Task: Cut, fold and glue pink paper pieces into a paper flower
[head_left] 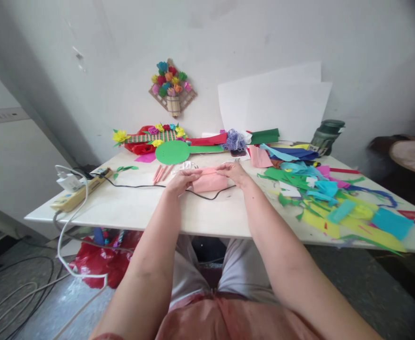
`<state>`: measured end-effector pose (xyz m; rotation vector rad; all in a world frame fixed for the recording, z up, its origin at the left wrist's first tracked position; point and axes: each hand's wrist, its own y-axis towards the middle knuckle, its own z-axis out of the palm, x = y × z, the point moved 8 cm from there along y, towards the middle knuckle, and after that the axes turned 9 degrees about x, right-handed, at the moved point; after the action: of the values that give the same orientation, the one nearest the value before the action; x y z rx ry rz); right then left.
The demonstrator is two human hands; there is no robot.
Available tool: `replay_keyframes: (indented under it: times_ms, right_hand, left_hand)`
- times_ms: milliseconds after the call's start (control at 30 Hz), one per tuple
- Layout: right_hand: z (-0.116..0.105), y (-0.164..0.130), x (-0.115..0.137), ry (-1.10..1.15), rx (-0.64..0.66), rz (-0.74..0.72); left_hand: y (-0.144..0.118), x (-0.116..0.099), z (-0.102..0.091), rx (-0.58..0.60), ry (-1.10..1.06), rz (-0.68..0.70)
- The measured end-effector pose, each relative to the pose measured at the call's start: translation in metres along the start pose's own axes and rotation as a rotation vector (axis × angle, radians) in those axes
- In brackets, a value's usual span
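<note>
A piece of pink crepe paper (210,183) lies in front of me at the middle of the table. My left hand (185,181) pinches its far left edge, and my right hand (232,173) pinches the far right edge. Between the fingertips the top edge looks rolled or folded into a narrow strip. Several thin pink paper rolls (162,174) rest left of my left hand. Just beyond the hands is a green paper shape (173,152), round with a long strip. A black cable (139,186) runs across the table by the pink paper.
Coloured paper scraps (320,198) cover the table's right side, with a dark green bottle (327,134) behind. A yellow power strip (76,196) with a white charger (68,181) sits at the left edge. Decorated paper flowers (165,130) lie at the back.
</note>
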<state>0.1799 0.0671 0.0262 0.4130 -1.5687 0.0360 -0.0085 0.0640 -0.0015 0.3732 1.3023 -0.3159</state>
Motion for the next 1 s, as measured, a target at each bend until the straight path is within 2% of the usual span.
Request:
replay_keyframes:
  times_ms: [233,400,733,1000]
  right_hand:
    - [-0.0002,0.0014,-0.0025,0.015,0.014,-0.011]
    - [-0.0002,0.0015,-0.0032,0.03,0.012,-0.011]
    - [-0.0026,0.0025,-0.0012,-0.048,-0.028,-0.046]
    - [-0.0016,0.0026,-0.0016,-0.038,-0.007,-0.035]
  left_hand:
    - [-0.0009,-0.001,-0.001,-0.019,0.048,0.001]
    - [-0.0006,-0.0011,0.0019,0.011,-0.009,0.022]
    - [-0.0017,-0.0043,0.0059,0.051,0.032,0.033]
    - [0.0021,-0.0025,-0.0022,0.013,0.015,0.057]
